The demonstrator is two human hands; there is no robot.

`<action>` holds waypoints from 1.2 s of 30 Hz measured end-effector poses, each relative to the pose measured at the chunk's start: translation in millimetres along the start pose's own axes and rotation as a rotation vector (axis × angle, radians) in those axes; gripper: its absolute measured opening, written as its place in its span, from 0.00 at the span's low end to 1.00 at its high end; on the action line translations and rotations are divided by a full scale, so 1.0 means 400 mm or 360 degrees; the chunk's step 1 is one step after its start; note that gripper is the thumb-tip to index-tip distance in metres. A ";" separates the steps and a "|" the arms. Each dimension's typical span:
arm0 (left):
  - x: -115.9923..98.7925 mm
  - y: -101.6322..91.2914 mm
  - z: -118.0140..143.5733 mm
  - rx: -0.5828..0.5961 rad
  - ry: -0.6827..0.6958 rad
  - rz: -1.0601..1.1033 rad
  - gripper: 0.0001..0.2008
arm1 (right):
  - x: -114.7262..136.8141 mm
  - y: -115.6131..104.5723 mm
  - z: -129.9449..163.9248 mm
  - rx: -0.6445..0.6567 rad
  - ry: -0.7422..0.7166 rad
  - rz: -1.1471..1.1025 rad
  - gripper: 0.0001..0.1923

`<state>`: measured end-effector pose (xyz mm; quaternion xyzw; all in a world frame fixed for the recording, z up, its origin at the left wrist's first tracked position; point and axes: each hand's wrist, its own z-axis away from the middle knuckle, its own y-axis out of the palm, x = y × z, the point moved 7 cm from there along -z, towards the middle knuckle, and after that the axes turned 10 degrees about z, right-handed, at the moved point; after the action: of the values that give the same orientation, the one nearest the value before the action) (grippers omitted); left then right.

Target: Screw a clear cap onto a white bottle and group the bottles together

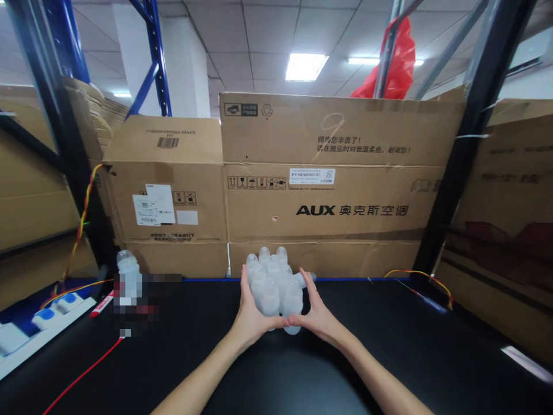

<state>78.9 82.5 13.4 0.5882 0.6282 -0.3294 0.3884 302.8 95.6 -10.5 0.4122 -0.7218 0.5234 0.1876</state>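
A cluster of several small translucent white bottles (270, 291) with rounded clear caps stands pressed together on the black tabletop (207, 328). My left hand (253, 317) wraps the left side of the cluster, its thumb across the front. From the right, my right hand (317, 317) encloses the group, and both thumb tips meet at the front bottles. A tilted bottle (301, 279) pokes out sideways at the right, by my right fingers. The cluster's far side is partly hidden.
At the left stands another capped bottle (128, 268), partly pixelated, near a red marker (102, 304). A white power strip (47, 334) with plugs lies at the left edge. Cardboard boxes (345, 242) wall the back. A thin blue-handled tool (432, 302) and a yellow-red cable (425, 272) lie right.
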 end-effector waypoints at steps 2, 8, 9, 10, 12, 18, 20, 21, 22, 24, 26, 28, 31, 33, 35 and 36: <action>0.023 -0.001 -0.011 0.0086 -0.0042 0.0003 0.83 | -0.006 -0.005 -0.002 0.0005 0.0030 0.0125 0.65; 0.028 -0.018 -0.026 0.0024 -0.0084 -0.0233 0.73 | 0.006 -0.008 -0.002 -0.0033 0.0025 0.0234 0.36; 0.021 -0.019 -0.027 0.0017 -0.0058 -0.0238 0.70 | 0.011 -0.008 -0.003 -0.0059 0.0014 0.0235 0.34; 0.014 -0.020 -0.029 0.0016 -0.0028 -0.0216 0.66 | 0.015 -0.009 -0.004 -0.0087 0.0004 0.0233 0.34; 0.006 -0.024 -0.033 0.0012 0.0004 -0.0129 0.58 | 0.023 -0.012 -0.005 -0.0143 -0.0011 0.0227 0.33; 0.024 -0.050 -0.050 -0.0004 -0.0125 0.0018 0.44 | 0.045 -0.033 -0.001 -0.0239 -0.0020 0.0213 0.24; 0.028 -0.061 -0.057 -0.0023 -0.0153 0.0024 0.39 | 0.048 -0.037 0.000 -0.0246 -0.0018 0.0187 0.22; 0.028 -0.067 -0.060 -0.0039 -0.0164 0.0024 0.37 | 0.047 -0.038 0.001 -0.0248 -0.0013 0.0168 0.21; 0.028 -0.073 -0.062 -0.0058 -0.0172 0.0023 0.35 | 0.046 -0.038 0.002 -0.0251 -0.0004 0.0144 0.21; 0.025 -0.082 -0.064 -0.0089 -0.0184 0.0024 0.32 | 0.040 -0.037 0.005 -0.0252 0.0021 0.0078 0.23; 0.021 -0.089 -0.064 -0.0113 -0.0185 0.0030 0.31 | 0.033 -0.038 0.010 -0.0257 0.0046 -0.0007 0.27; 0.017 -0.094 -0.064 -0.0133 -0.0184 0.0034 0.30 | 0.028 -0.045 0.016 -0.0279 0.0067 -0.0094 0.33; 0.013 -0.099 -0.062 -0.0155 -0.0178 0.0049 0.28 | 0.026 -0.063 0.023 -0.0333 0.0095 -0.0186 0.37; 0.010 -0.101 -0.061 -0.0166 -0.0171 0.0072 0.27 | 0.026 -0.075 0.025 -0.0375 0.0108 -0.0231 0.36; 0.006 -0.105 -0.059 -0.0196 -0.0157 0.0103 0.25 | 0.027 -0.085 0.027 -0.0423 0.0119 -0.0282 0.34; 0.003 -0.110 -0.059 -0.0221 -0.0146 0.0121 0.25 | 0.028 -0.089 0.027 -0.0441 0.0125 -0.0313 0.32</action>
<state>32.9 99.6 22.0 0.5676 0.6083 -0.2967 0.4688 326.1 77.4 14.5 0.4303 -0.7353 0.4137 0.3209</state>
